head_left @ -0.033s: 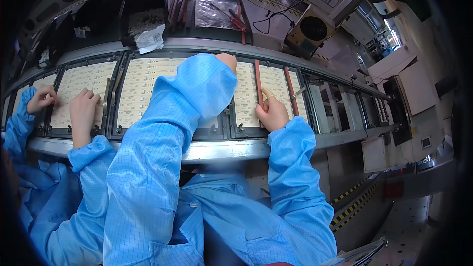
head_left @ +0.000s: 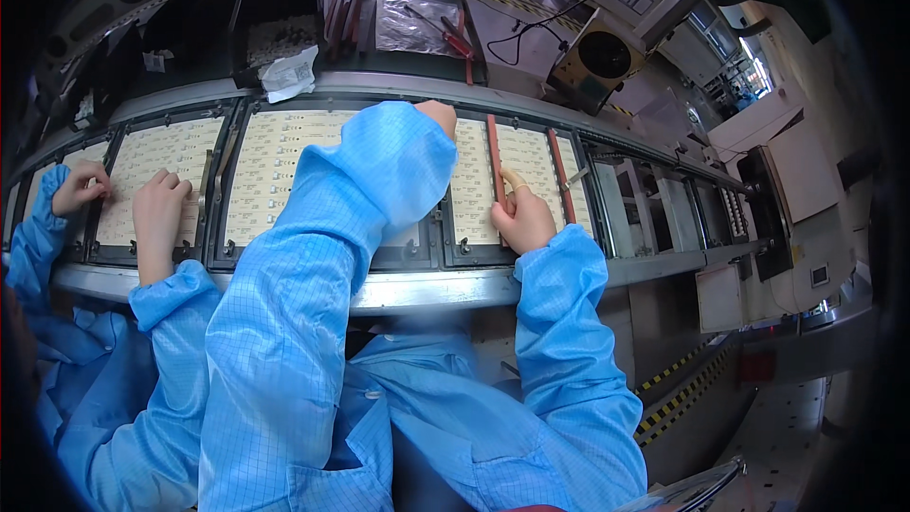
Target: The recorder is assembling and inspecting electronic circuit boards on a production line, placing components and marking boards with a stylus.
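Note:
A cream circuit board panel (head_left: 471, 199) with rows of small printed parts lies in a black frame in front of me. Across it, roughly front to back, runs a reddish-brown strip (head_left: 494, 154). My right hand (head_left: 528, 221) is closed at the strip's near part, thumb and a finger in a yellow finger cot against it. A second reddish-brown strip (head_left: 558, 171) lies to the right of that hand. My left hand (head_left: 439, 118) is at the panel's far left edge. My blue sleeve covers most of it, and its fingers are hidden.
Another person's two hands (head_left: 161, 211) are over a panel on the left. Behind the metal rail (head_left: 417, 291) and frames stand a black bin (head_left: 275, 9), a crumpled white bag (head_left: 289, 75) and a red-handled tool (head_left: 457, 43). An open conveyor section (head_left: 654, 204) continues right.
The far end of the strip at my right hand has tilted very slightly left. My hands look nearly still.

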A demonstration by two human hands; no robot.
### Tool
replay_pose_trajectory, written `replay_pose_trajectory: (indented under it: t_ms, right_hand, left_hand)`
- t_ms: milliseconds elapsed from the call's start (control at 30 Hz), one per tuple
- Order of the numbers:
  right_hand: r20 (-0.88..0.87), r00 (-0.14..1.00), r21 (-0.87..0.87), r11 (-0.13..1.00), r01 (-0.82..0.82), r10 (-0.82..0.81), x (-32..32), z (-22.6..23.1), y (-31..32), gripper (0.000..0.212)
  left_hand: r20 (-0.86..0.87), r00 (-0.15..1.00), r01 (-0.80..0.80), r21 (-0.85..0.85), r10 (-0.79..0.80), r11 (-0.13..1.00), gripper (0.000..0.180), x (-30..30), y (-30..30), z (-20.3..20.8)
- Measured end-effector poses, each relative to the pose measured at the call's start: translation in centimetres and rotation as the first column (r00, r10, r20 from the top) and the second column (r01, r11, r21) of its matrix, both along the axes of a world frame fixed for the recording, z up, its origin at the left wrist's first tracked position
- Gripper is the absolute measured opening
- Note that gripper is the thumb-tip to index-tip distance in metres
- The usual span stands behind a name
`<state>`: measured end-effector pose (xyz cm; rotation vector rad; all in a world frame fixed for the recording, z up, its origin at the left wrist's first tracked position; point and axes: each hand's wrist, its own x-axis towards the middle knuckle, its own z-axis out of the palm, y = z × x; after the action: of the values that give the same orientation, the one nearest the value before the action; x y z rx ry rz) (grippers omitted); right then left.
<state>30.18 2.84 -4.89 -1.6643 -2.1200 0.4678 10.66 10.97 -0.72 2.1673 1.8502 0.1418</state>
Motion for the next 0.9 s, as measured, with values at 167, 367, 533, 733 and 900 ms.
replay_pose_trajectory:
  t_ms: [167,367,533,733,900]
  right_hand:
    - [-0.071,0.997,-0.049,0.999,0.002,-0.005,-0.4,0.3,0.2,0.055]
    - [-0.102,0.994,-0.079,0.996,0.034,-0.042,0.0,-0.1,0.5,0.064]
    - [-0.121,0.992,-0.084,0.996,0.034,-0.044,0.0,-0.4,0.6,0.067]
    - [-0.077,0.995,-0.13,0.99,0.057,-0.067,-0.5,-0.1,0.5,0.068]
    - [-0.225,0.967,0.061,0.989,0.137,-0.12,4.0,1.0,-0.3,0.064]
  left_hand:
    - [0.088,0.995,-0.049,-0.016,0.05,0.999,0.032,-0.1,0.8,0.8]
    - [0.1,0.994,-0.054,0.006,0.053,0.999,0.03,2.1,2.8,-1.2]
    - [0.203,0.975,0.094,0.012,-0.095,0.995,0.027,5.2,1.4,-1.1]
    - [0.089,0.968,0.237,-0.006,-0.236,0.971,0.026,6.7,1.4,-2.1]
    - [0.143,0.979,0.139,0.038,-0.143,0.99,0.031,2.9,-4.5,3.0]
